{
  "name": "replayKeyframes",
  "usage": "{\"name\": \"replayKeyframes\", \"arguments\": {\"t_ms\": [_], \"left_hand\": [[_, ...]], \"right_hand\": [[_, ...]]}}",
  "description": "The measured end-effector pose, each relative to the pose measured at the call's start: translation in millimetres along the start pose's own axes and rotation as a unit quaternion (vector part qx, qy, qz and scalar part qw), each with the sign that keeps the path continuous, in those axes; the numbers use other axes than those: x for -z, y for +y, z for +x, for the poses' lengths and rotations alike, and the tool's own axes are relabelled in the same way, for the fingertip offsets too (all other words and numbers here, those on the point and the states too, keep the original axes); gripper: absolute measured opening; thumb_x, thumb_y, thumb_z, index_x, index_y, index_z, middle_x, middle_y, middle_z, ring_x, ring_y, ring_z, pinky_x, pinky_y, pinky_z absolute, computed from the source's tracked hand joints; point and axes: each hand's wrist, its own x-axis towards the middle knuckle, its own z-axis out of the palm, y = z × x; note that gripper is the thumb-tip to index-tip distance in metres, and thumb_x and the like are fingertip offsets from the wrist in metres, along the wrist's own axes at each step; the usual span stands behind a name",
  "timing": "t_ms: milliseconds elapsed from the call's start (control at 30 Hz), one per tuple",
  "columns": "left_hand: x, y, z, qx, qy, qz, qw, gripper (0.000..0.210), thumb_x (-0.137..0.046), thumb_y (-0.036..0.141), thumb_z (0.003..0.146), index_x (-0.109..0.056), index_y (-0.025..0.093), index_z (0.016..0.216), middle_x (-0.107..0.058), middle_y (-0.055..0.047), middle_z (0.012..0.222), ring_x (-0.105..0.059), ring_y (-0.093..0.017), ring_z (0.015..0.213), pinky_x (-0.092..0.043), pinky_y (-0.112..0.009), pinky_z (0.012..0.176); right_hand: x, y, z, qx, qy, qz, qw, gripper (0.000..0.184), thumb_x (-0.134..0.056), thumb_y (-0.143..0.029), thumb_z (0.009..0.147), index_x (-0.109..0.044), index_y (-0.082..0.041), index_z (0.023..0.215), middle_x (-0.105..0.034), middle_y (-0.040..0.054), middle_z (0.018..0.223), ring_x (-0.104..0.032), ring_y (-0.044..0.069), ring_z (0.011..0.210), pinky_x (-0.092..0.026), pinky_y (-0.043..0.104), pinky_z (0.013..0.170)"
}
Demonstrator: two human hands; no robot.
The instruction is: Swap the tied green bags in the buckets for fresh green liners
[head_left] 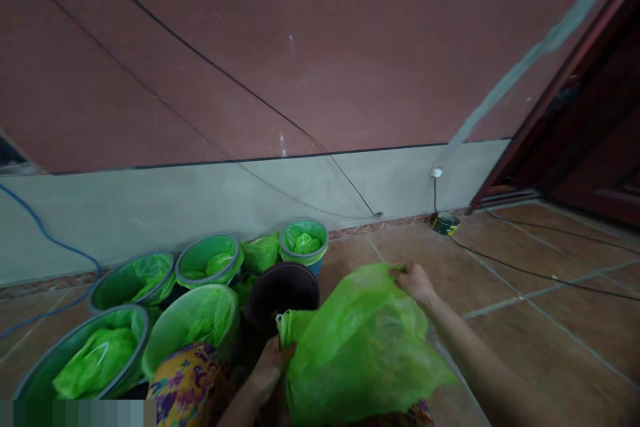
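Note:
A thin, bright green plastic bag [360, 347] is spread out in front of me between both hands. My left hand [273, 360] grips its left edge, where a white drawstring or strip shows. With the fingers pinched, my right hand [414, 282] holds the upper right corner. The bag looks puffed and partly see-through; something faintly coloured shows through it, but I cannot tell what. Just beyond my left hand stands a dark brown bucket [257, 293], its inside in shadow.
Several green-lined buckets stand at left, among them a large one [30, 373], a pale green one [150, 340] and a small blue one [317, 267]. A blue hose [45, 233] lies at far left. A black cable [525, 270] runs from a tin [445, 224] across the tiled floor.

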Motion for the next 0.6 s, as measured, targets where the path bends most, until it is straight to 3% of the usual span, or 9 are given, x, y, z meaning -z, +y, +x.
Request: {"name": "replayKeyframes", "arguments": {"t_ms": [167, 333, 533, 600], "left_hand": [[12.4, -8, 3, 0.032, 0.035, -0.052, 0.998, 0.051, -0.084, 0.048, 0.056, -0.072, 0.013, 0.091, -0.075, -0.012, 0.093, -0.070, -0.029, 0.088, -0.054, -0.038, 0.081], [25.9, -7, 6, 0.048, 0.053, -0.047, 0.996, 0.050, -0.086, 0.040, 0.052, -0.072, 0.013, 0.092, -0.076, -0.011, 0.087, -0.070, -0.030, 0.087, -0.055, -0.038, 0.079], [32.6, 7, 4, 0.040, 0.033, -0.016, 0.999, 0.050, -0.083, 0.039, 0.054, -0.071, 0.013, 0.096, -0.075, -0.009, 0.088, -0.070, -0.030, 0.086, -0.054, -0.040, 0.079], [34.3, 9, 3, 0.026, 0.032, -0.003, 0.999, 0.049, -0.083, 0.039, 0.055, -0.071, 0.013, 0.096, -0.075, -0.009, 0.088, -0.070, -0.030, 0.088, -0.054, -0.040, 0.080]], "right_hand": [[38, -10, -65, -0.046, -0.017, 0.214, 0.976, 0.039, -0.074, -0.052, 0.061, -0.069, -0.018, 0.078, -0.060, -0.0015, 0.055, -0.049, 0.012, 0.048, -0.040, 0.024, 0.049], [74, 13, -122, -0.103, -0.097, 0.193, 0.971, 0.041, -0.078, -0.054, 0.062, -0.070, -0.017, 0.078, -0.064, 0.0004, 0.066, -0.055, 0.013, 0.062, -0.047, 0.023, 0.060], [67, 39, -144, -0.262, -0.102, 0.138, 0.950, 0.067, -0.050, -0.077, 0.076, -0.070, -0.020, 0.103, -0.072, 0.0054, 0.084, -0.060, 0.015, 0.058, -0.052, 0.027, 0.059], [59, 39, -146, -0.282, -0.113, 0.120, 0.945, 0.073, -0.045, -0.081, 0.075, -0.066, -0.020, 0.111, -0.072, 0.0090, 0.094, -0.062, 0.017, 0.059, -0.053, 0.028, 0.055]]}}
